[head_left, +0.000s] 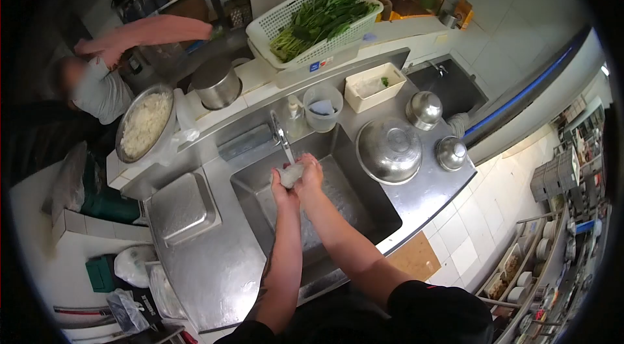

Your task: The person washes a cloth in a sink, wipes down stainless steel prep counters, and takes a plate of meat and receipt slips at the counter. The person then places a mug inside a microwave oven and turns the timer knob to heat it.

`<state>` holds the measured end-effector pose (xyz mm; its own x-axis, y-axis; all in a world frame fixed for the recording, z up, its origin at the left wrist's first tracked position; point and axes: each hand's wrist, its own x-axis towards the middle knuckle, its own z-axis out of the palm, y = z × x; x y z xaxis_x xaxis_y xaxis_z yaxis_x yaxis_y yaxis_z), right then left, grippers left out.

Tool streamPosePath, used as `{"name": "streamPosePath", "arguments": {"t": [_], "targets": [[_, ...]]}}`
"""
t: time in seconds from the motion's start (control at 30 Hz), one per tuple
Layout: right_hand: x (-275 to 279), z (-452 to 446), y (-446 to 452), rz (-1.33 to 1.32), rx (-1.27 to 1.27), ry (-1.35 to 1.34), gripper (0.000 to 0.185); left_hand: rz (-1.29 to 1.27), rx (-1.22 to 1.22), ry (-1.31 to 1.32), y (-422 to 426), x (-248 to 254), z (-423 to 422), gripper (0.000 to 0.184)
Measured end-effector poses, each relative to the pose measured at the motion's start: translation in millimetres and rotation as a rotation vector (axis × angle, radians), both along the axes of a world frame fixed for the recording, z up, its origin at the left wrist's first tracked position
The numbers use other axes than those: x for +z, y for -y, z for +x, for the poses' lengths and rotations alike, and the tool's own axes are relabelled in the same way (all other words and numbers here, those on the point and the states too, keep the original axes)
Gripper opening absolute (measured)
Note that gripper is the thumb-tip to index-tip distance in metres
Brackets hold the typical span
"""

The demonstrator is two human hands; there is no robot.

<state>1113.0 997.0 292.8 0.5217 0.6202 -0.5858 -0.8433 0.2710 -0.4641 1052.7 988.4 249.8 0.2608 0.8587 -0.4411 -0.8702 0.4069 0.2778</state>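
Note:
Under the tap [281, 128], my left hand [283, 194] and my right hand [312, 176] are close together over the steel sink [250, 198]. Between them they grip a pale, wet-looking lump [291, 176]; its exact kind I cannot make out. My left fingers curl round its near left side, and the right ones close over it from the right. Water from the spout runs onto the lump and the hands. Behind the sink stand a soap pump bottle [294, 116] and a clear plastic tub [322, 109] with a bluish cloth inside.
Upturned steel bowls [389, 151] sit right of the sink, near a cream bin [375, 87]. A steel pan [182, 207] lies on the left counter. Leafy greens fill a white basket [266, 27] on the ledge, beside a pot [216, 83] and a rice bowl [144, 124]. Another person [107, 90] stands beyond.

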Motion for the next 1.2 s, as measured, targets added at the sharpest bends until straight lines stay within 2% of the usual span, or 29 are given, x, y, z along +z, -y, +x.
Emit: {"name": "streamPosePath", "arguments": {"t": [0.03,0.1,0.17,0.23,0.3,0.33,0.37,0.4,0.47,0.57,0.6,0.67,0.7,0.73,0.8,0.83,0.9,0.93,0.97,1.0,1.03,1.1,1.13,1.17,1.2], "targets": [[10,0,3,0.007,-0.006,0.001,0.017,0.007,-0.006,0.001,-7,-13,1,0.059],[24,-6,9,-0.023,0.037,-0.013,0.015,0.034,0.019,-0.172,-21,-56,-7,0.057],[-20,-21,1,0.005,0.009,0.085,0.015,0.066,-0.013,-0.231,-10,-48,-25,0.059],[-51,9,-12,0.042,-0.097,0.209,0.015,0.129,-0.114,-0.261,4,-16,3,0.061],[-66,3,-19,-0.004,0.086,0.282,0.014,0.160,-0.205,-0.057,24,15,-10,0.067],[-51,7,-13,0.012,0.114,0.216,0.014,0.069,-0.213,-0.144,17,-10,-11,0.074],[-17,8,-5,0.005,0.053,0.028,0.014,-0.022,-0.204,-0.190,22,4,-10,0.075],[-20,11,-7,0.010,0.062,0.042,0.011,-0.124,-0.204,-0.225,24,21,-3,0.076],[-20,11,-12,0.050,0.013,0.140,0.010,-0.089,-0.267,-0.030,22,22,-6,0.074],[-6,10,-13,0.007,0.011,0.086,0.012,-0.087,-0.189,-0.047,11,23,3,0.068],[-3,14,-8,0.111,0.061,0.038,0.014,-0.091,-0.199,-0.047,1,21,5,0.068],[-16,26,-3,0.205,0.082,0.025,0.014,0.105,-0.143,-0.072,-19,13,7,0.053],[-25,31,0,0.305,0.118,0.010,0.015,0.102,-0.149,-0.071,-26,15,12,0.053],[-35,38,4,0.304,0.115,0.011,0.015,0.176,-0.095,-0.178,-34,26,17,0.039],[-51,53,17,0.139,0.219,0.196,0.021,0.387,-0.063,-0.456,-42,33,18,0.016],[-54,59,27,0.142,0.218,0.196,0.021,0.390,-0.063,-0.457,-45,39,16,0.016],[-63,71,49,-0.212,0.665,0.374,0.026,0.627,-0.336,-1.149,-50,59,14,0.015],[-58,74,54,-0.206,0.740,0.299,0.044,0.628,-0.336,-1.147,-53,65,11,0.015],[-54,75,54,-0.206,0.740,0.301,0.044,0.978,-0.508,-1.358,-57,72,8,0.017],[-50,75,55,-0.005,0.785,0.090,0.054,1.336,-0.685,-1.550,-58,76,5,0.019],[-40,73,54,0.197,0.819,-0.123,0.064,1.336,-0.684,-1.549,-58,77,3,0.019],[-31,65,44,0.254,0.800,-0.208,0.069,2.011,-0.841,-1.397,-56,75,0,0.022],[-31,61,37,0.311,0.783,-0.298,0.075,2.163,-0.912,-1.305,-51,77,1,0.021],[-32,58,30,0.310,0.791,-0.304,0.075,2.155,-0.913,-1.314,-44,77,-3,0.021],[-33,55,24,0.343,0.932,-0.319,0.075,2.168,-0.847,-1.280,-35,78,-8,0.019]]}}
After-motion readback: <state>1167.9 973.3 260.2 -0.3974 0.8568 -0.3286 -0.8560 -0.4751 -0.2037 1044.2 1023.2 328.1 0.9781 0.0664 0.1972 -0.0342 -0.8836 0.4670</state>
